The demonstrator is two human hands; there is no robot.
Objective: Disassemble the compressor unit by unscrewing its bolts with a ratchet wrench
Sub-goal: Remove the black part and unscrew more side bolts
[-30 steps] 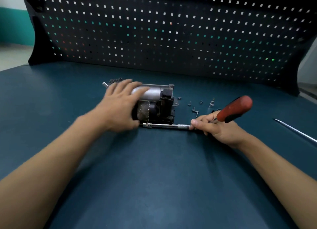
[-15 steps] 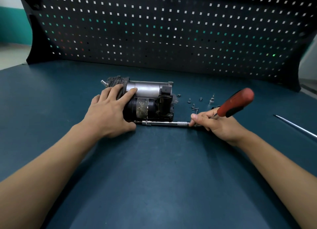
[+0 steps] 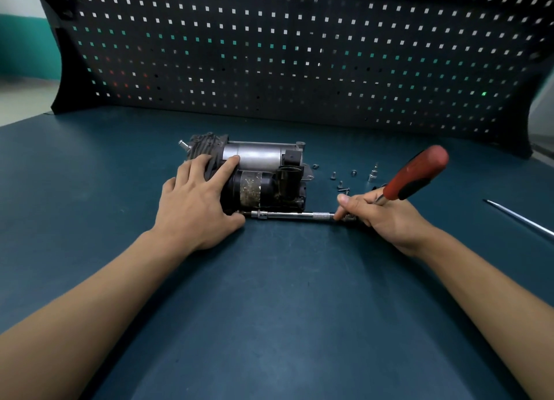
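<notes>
The compressor unit (image 3: 263, 172), grey and black metal, lies on the blue bench. My left hand (image 3: 196, 205) presses flat on its left end, fingers spread and straight over the finned head. My right hand (image 3: 380, 211) grips the ratchet wrench at its head; the red and black handle (image 3: 415, 173) sticks up and to the right. A long steel extension bar (image 3: 293, 215) runs left from the wrench along the front foot of the compressor, and its tip is hidden under my left hand.
Several loose bolts (image 3: 340, 184) and a small socket bit (image 3: 373, 173) lie right of the compressor. A thin metal rod (image 3: 521, 218) rests at the right edge. A dark pegboard (image 3: 284, 55) walls off the back of the bench (image 3: 269, 309).
My left hand has slid down and left off the top of the compressor onto its left end, uncovering the silver cylinder. The right hand and wrench have hardly moved.
</notes>
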